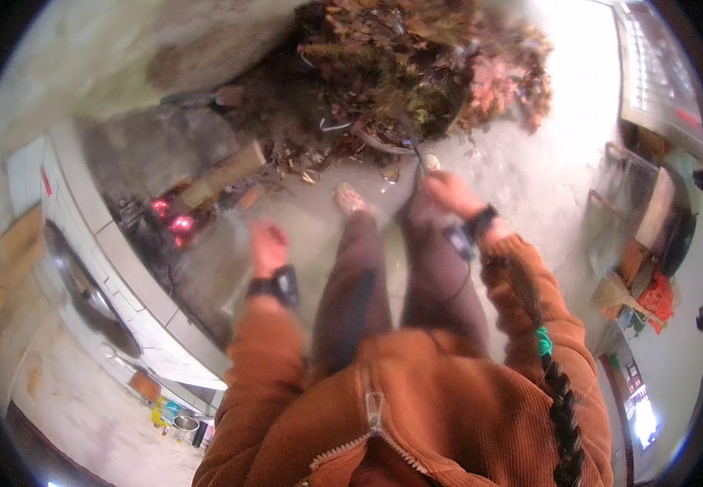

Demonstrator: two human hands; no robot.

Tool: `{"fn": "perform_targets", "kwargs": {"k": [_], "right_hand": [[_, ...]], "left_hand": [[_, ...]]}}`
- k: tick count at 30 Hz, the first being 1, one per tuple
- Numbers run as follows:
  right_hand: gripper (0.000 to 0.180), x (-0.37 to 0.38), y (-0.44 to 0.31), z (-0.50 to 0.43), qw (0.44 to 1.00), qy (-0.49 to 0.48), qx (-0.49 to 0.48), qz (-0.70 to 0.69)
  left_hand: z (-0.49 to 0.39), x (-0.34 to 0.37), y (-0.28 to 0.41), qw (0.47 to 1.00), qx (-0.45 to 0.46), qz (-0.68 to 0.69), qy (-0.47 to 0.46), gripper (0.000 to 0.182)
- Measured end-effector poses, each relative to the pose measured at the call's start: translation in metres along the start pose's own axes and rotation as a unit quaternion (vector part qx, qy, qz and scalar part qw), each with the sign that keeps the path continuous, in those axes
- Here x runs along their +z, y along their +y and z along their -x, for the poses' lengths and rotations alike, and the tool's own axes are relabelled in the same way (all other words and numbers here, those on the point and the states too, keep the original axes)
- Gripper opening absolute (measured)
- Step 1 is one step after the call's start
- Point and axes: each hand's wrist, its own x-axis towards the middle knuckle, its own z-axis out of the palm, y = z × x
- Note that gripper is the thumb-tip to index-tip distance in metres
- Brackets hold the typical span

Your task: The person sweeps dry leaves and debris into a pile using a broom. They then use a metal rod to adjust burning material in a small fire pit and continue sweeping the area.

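Note:
My right hand is closed around a thin dark rod-like object, whose exact kind is too blurred to tell. It is in front of my right leg, close to the rim of a basket or shallow container at the foot of a large heap of dry leaves. My left hand hangs blurred over the floor, fingers curled, right of glowing embers; whether it holds anything is unclear. A wooden board lies with one end by the embers. Both wrists wear dark strapped devices.
A white-tiled stove edge curves along the left, with a dark wok or lid set in it. Leaf scraps and a white strip lie by the heap. At right are a wooden chair-like frame and a red bag.

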Motion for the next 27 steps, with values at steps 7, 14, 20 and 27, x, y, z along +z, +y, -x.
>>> {"fn": "perform_targets", "kwargs": {"k": [7,14,20,27], "right_hand": [[0.039,-0.042,0.013,0.044,0.992,0.025,0.038,-0.117],[0.036,-0.059,0.042,0.127,0.967,-0.005,0.146,-0.209],[0.037,-0.028,0.046,0.117,0.949,-0.024,0.138,-0.281],[0.029,-0.003,0.023,0.100,0.887,0.036,0.123,-0.443]], "left_hand": [[0.026,0.042,0.039,0.987,0.119,-0.105,0.005,0.056],[0.050,0.072,0.052,0.971,0.164,-0.169,0.044,0.051],[0.047,0.067,0.049,0.969,0.161,-0.181,0.035,0.044],[0.039,0.048,0.061,0.971,0.223,-0.082,-0.011,0.038]]}}
